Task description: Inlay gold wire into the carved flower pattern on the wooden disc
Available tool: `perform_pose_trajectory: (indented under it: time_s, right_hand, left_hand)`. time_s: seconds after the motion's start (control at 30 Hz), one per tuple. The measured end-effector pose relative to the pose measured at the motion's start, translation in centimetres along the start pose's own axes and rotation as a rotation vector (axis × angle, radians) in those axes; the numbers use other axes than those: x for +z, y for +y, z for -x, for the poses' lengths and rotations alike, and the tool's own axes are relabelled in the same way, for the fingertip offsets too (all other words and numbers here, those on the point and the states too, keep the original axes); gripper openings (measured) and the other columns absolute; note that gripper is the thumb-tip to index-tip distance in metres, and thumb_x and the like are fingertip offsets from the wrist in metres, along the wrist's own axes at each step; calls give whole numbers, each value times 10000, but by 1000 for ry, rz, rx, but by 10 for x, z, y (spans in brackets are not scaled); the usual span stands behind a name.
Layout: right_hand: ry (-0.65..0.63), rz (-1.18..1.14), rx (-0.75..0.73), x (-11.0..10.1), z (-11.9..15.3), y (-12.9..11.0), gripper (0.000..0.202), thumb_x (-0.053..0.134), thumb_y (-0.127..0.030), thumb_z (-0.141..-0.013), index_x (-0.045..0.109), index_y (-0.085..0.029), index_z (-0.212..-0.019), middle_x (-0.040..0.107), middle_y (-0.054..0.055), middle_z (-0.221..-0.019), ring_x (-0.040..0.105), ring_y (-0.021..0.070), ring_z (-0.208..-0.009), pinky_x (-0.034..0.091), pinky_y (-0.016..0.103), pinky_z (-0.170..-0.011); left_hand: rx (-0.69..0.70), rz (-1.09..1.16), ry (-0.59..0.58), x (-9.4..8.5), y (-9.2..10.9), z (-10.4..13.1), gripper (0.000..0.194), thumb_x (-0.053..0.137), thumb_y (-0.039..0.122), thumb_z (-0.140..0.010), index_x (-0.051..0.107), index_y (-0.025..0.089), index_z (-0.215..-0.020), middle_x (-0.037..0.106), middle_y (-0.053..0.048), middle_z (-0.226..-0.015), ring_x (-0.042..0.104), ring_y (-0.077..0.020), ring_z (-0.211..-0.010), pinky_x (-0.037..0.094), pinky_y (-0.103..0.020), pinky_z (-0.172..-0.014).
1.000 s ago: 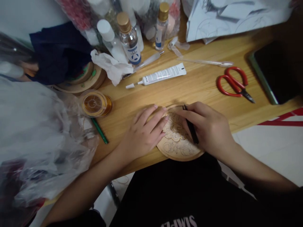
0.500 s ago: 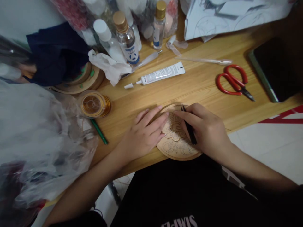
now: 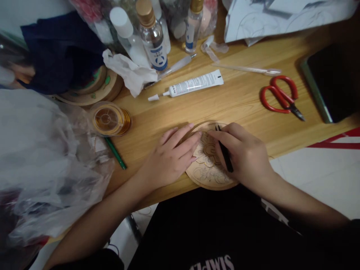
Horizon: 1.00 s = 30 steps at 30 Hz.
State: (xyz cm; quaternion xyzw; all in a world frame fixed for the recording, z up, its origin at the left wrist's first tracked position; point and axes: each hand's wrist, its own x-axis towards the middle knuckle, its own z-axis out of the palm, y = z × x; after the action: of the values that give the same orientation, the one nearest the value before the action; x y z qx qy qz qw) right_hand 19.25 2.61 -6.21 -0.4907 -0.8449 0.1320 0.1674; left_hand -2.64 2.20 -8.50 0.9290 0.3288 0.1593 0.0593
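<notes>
A round wooden disc (image 3: 202, 178) lies at the table's front edge, with pencil lines and a gold wire outline (image 3: 209, 150) on its face. My left hand (image 3: 173, 159) rests with fingers stretched out, their tips on the disc's left side. Black tweezers (image 3: 225, 155) are held in my right hand (image 3: 244, 153), which lies over the disc's right side. The tweezers' tips point away from me, and my right index fingertip touches the disc near its upper middle. Part of the disc is hidden under both hands.
Beyond the disc lies a glue tube (image 3: 197, 83). Red-handled scissors (image 3: 281, 95) and a phone (image 3: 329, 86) are at the right. A spool of gold wire (image 3: 111, 119), a green pencil (image 3: 116, 153) and plastic bags (image 3: 56, 168) sit at the left. Bottles (image 3: 153, 41) stand at the back.
The camera view has shifted slightly, so the things on the table sit a little differently in the picture. Both hands keep nearly the same place on the disc.
</notes>
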Motion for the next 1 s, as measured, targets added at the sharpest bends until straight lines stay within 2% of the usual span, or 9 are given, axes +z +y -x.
perform_pose_trajectory:
  time_s: [0.23, 0.43, 0.6, 0.8, 1.0]
  right_hand:
    - [-20, -22, 32, 1, 0, -2, 316, 482, -143, -863, 692, -167, -1099, 651, 94, -873, 628, 192, -747, 519, 293, -612]
    - [-24, 3, 29, 1, -2, -4, 287, 485, -137, -864, 694, -138, -1061, 643, 100, -847, 618, 190, -721, 502, 284, -589]
    - [-42, -23, 83, 4, 0, -5, 272, 486, -179, -888, 697, -157, -1058, 626, 80, -812, 605, 186, -738, 495, 290, -633]
    - [-28, 5, 51, 4, 2, -5, 333, 425, -155, -898, 700, -151, -1085, 642, 96, -838, 611, 187, -725, 485, 291, -593]
    - [-50, 71, 55, 2, 2, -10, 347, 388, -172, -933, 705, -133, -1069, 635, 88, -801, 594, 165, -677, 453, 262, -555]
  left_hand:
    - [-44, 84, -2, 4, 1, 2, 283, 491, 222, -1000, 624, 135, -1235, 657, -92, -1315, 497, -286, -1359, 443, -444, -1080]
    - [-45, 84, 23, 5, 2, 2, 270, 491, 216, -1000, 630, 96, -1199, 661, -108, -1304, 505, -299, -1347, 440, -449, -1076]
    - [-63, 128, 13, 6, 1, 4, 277, 497, 221, -1000, 618, 147, -1238, 648, -89, -1330, 478, -272, -1381, 419, -439, -1111]
    - [-46, 67, 16, 3, 1, 1, 262, 495, 218, -1002, 631, 145, -1215, 664, -75, -1314, 529, -276, -1336, 463, -429, -1066]
    - [-18, 35, 73, 2, 1, -1, 217, 497, 205, -1001, 647, 111, -1127, 693, -82, -1264, 599, -298, -1262, 519, -427, -996]
